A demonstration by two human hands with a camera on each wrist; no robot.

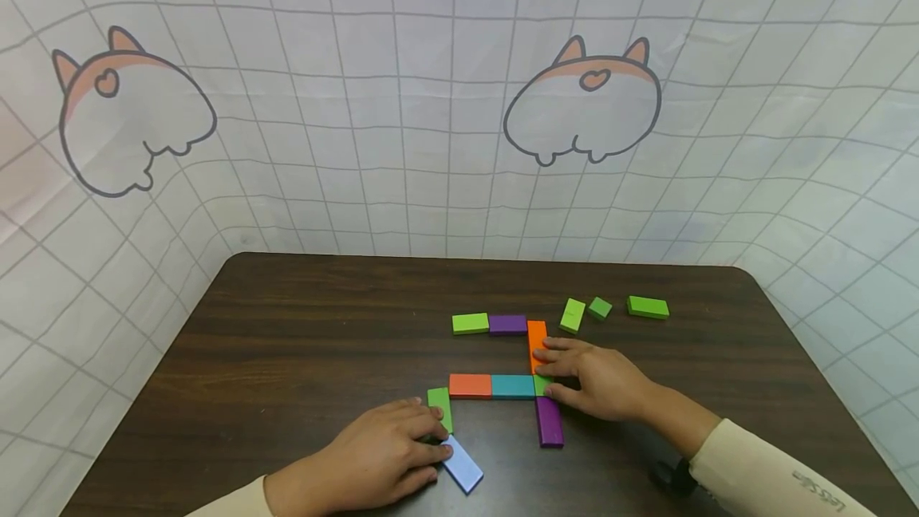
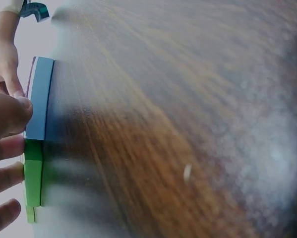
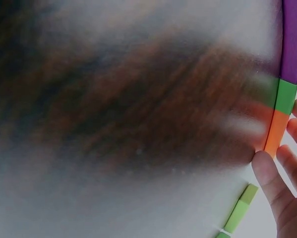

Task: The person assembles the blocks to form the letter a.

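My left hand [image 1: 384, 453] lies low over the table, fingers fairly straight. Its fingertips touch the near end of a light blue block [image 1: 465, 469] and the edge of a green block [image 1: 440, 409]. In the left wrist view these blue [image 2: 40, 99] and green [image 2: 34, 181] blocks join end to end beside the fingers. My right hand [image 1: 603, 377] has its fingers stretched out against an orange block [image 1: 537, 345] and a small green block [image 1: 543, 385], partly covered by the fingers. A purple block [image 1: 550, 423] extends below that green one. Left of it run teal [image 1: 513, 387] and red-orange [image 1: 470, 386] blocks.
Beyond the right hand lie loose green pieces: a light green block [image 1: 572, 316], a small cube [image 1: 600, 309] and a longer block [image 1: 648, 307]. A light green [image 1: 470, 324] and a purple block [image 1: 507, 325] join the orange one's far end. The dark wooden table [image 1: 309, 325] meets a grid-patterned curtain [image 1: 431, 102].
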